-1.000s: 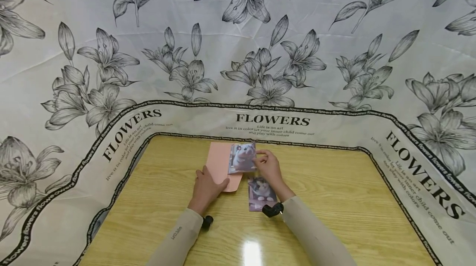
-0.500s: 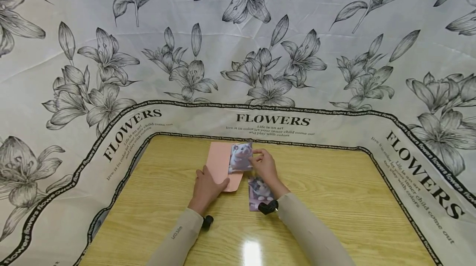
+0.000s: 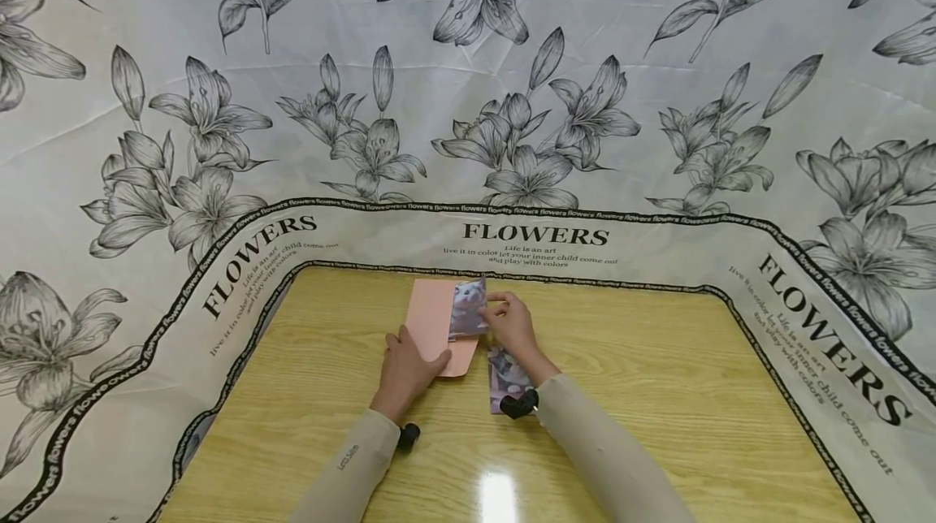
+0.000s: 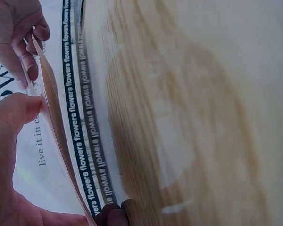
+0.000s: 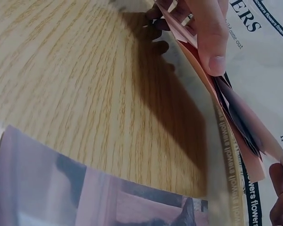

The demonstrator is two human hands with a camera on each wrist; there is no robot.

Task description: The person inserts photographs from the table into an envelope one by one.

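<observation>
My left hand (image 3: pixel 405 369) grips the lower end of a pink envelope (image 3: pixel 426 308), thumb on its upper face and fingers round the far edge. In the right wrist view the envelope (image 5: pixel 247 162) stands off the table with its mouth parted. A photo card (image 3: pixel 464 310) with a white furry animal on it sits partly inside, its right part sticking out. My right hand (image 3: pixel 512 326) pinches that card by its right edge. Below, a second photo card (image 3: pixel 503 381) with a cat-like animal lies on the table, partly hidden under my right wrist.
A wood-grain table (image 3: pixel 658 393) spreads out on all sides of the hands. Close behind it hangs a white cloth (image 3: pixel 366 239) printed with flowers and lettering. Each wrist wears a small black camera (image 3: pixel 519 403).
My right hand has moved left and pushed the photo card deeper into the pink envelope, so less of its picture shows. The left hand has stayed in place on the envelope.
</observation>
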